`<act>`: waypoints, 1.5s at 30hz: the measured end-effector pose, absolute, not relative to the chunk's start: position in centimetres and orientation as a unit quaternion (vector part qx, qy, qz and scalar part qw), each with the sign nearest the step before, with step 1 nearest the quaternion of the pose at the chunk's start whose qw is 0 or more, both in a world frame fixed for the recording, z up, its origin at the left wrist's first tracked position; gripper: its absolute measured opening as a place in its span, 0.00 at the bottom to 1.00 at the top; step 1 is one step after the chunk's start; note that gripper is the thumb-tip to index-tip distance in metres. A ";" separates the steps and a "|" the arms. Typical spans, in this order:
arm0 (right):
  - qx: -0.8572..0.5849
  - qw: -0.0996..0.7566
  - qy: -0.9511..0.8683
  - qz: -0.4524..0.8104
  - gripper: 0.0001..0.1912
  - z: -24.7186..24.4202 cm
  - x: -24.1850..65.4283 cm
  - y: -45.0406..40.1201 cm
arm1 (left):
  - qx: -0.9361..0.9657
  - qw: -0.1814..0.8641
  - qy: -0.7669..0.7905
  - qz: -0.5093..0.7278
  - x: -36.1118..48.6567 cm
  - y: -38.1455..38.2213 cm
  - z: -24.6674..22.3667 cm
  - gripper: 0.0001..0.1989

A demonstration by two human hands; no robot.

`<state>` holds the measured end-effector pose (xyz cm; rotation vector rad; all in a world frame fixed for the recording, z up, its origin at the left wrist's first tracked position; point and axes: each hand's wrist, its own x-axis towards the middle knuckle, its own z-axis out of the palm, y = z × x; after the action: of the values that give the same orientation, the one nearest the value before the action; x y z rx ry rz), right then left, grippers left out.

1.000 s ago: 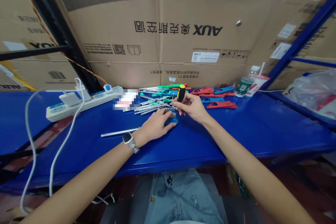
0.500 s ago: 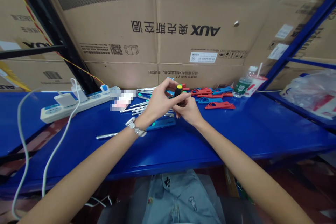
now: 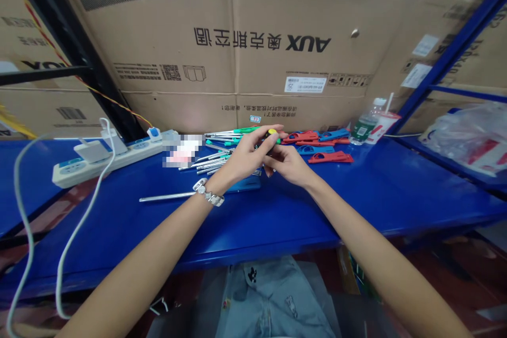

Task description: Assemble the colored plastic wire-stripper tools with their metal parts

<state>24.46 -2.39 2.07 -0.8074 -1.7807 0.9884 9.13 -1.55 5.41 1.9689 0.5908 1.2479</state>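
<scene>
My left hand (image 3: 250, 152) is closed around a short black screwdriver (image 3: 272, 132) with a yellow cap, held upright. Just below it and to the right, my right hand (image 3: 292, 166) is closed, its fingers curled round something small that they hide. A bit of green shows between the two hands. Behind and left of my left hand lies a pile of thin metal rods (image 3: 209, 163), several with green ends. Under my left wrist sits a blue plastic piece (image 3: 245, 185), and a single metal rod (image 3: 166, 197) lies near it on the blue table (image 3: 317, 216).
Red and blue plastic pieces (image 3: 330, 158) lie right of my hands. A bottle (image 3: 363, 129) and a cup with a straw (image 3: 382, 128) stand at the back right. A white power strip (image 3: 67, 173) with cables lies left. Cardboard (image 3: 257, 5) walls the back.
My left fingers have shifted over the screwdriver's top, covering more of its handle. The green bit now shows between my hands. The view has shifted slightly.
</scene>
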 end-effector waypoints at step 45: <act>-0.320 0.453 -0.716 0.424 0.20 2.3 23.4 -1.3 | 0.827 0.166 0.329 0.424 3.7 -0.9 3.0 0.13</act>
<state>23.41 -1.32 2.27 -0.7913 -1.7686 1.0464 3.68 -0.93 2.97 2.3559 0.9367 1.2063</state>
